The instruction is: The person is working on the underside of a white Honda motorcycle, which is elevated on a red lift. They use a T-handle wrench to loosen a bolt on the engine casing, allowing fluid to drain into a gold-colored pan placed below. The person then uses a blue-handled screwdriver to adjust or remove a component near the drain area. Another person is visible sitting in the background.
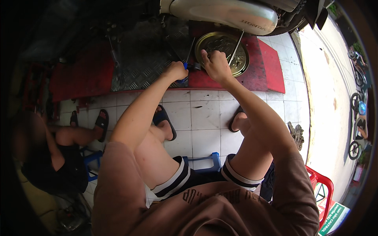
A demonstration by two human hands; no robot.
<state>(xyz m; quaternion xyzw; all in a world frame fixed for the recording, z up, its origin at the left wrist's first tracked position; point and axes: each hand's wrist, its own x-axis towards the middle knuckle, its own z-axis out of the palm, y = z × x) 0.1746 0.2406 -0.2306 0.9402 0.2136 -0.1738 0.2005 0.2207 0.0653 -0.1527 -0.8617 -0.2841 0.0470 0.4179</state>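
My left hand [177, 72] is closed around a blue-handled tool [185, 66]; blue shows above and below the fist, but the kind of tool is unclear. A short dark cylindrical part [195, 67] lies between my two hands, its right end close to my right hand [216, 67]. The right fingers are curled with the thumb raised, and what they grip is hidden. Behind that hand lies a round gold-coloured metal tray [245, 65] with small metal pieces in it. A thin pale rod [236, 47] slants across the tray.
Above the tray hangs a motorbike's silver engine cover [228, 13]. A red platform [84, 76] with a dark tread plate [145, 59] spans the front. On the left another person [59, 153] sits by a blue stool [93, 163]. A red chair [326, 185] stands at the right.
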